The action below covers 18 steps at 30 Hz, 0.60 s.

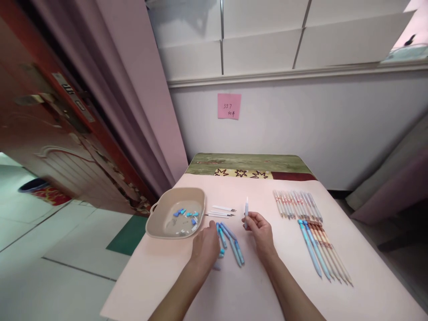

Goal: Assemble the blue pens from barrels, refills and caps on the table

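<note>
My right hand (260, 229) holds a pale pen barrel (246, 209) upright between thumb and fingers, its narrow tip pointing up. My left hand (206, 243) is lowered at the left side of a group of blue pen barrels (234, 243); its fingers are bent together, and what they hold, if anything, is hidden. Several thin white refills (220, 214) with dark tips lie beyond my left hand. Left of them is a beige basin (157, 227) with small blue and white parts (195, 221) inside.
On the table's right side lie a row of pale pens (297, 205) and, nearer, a row of blue and brown-topped pens (323, 249). The pink-covered table (361, 298) meets a wall with a pink note (229, 106). A door (67, 133) stands at the left.
</note>
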### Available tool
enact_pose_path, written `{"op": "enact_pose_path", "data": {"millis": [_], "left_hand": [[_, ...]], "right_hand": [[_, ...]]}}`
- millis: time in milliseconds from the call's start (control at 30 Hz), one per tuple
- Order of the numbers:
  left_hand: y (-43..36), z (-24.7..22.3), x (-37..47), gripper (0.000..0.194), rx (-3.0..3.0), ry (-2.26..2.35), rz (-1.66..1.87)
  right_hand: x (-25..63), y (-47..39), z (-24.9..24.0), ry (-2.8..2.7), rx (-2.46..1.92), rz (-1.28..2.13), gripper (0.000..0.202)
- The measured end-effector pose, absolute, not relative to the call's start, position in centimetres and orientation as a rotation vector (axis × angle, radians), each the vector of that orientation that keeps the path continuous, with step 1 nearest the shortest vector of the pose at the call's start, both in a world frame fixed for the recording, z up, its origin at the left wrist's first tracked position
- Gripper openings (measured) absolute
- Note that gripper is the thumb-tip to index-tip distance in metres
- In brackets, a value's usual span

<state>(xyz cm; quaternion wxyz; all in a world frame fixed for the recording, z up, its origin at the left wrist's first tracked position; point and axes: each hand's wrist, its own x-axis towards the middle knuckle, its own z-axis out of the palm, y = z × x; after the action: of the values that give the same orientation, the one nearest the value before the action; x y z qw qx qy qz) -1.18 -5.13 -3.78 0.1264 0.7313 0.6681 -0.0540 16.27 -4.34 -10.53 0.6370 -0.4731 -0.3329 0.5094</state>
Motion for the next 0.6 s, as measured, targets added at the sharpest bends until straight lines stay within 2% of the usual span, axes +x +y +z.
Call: {"op": "enact_pose_path", "data": {"millis": [167,467,600], "left_hand": [[-5.0,-4.2,-1.2,0.021,2.150,1.947,-0.048],[-3.4,-5.0,-0.1,0.031,2.158,2.001,-0.122],[-3.3,-4.9,0.2,0.025,2.143,2.018,-0.106]], "right_hand": [[16.2,-4.2,-10.8,-0.767,-1.076,1.162,0.033],[16.4,-4.3,-10.7,-0.845,-1.009,1.181,0.026],[16.2,-4.6,-10.0,-0.888,-0.938,1.233,0.022]]}}
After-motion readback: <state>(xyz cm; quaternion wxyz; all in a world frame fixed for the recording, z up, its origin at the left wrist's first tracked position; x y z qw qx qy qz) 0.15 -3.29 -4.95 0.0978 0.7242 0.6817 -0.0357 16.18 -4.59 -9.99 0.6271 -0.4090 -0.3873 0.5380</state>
